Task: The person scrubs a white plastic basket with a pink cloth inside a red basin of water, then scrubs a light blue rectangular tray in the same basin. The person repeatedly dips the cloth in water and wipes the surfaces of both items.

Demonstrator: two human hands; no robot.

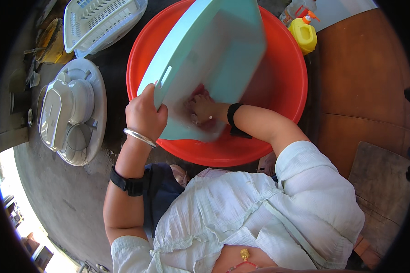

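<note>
A large mint-green plastic bin [239, 65] leans tilted inside a round red basin [287, 92]. My left hand [144, 111] grips the bin's rim beside its slotted handle. Inside the bin, my right hand [202, 108] presses a dark reddish cloth or sponge [200, 90] against the inner surface. That piece is mostly covered by my fingers and blurred, so its exact kind is unclear. Wet, hazy streaks mark the bin's inside around my right hand.
Left of the basin, a round white tray [100, 102] holds several white dishes [56, 117]. Beyond it stands a white slotted basket [102, 20]. A yellow pump bottle [303, 34] and a clear plastic bottle [297, 12] stand at the upper right, near a brown wooden panel [362, 68].
</note>
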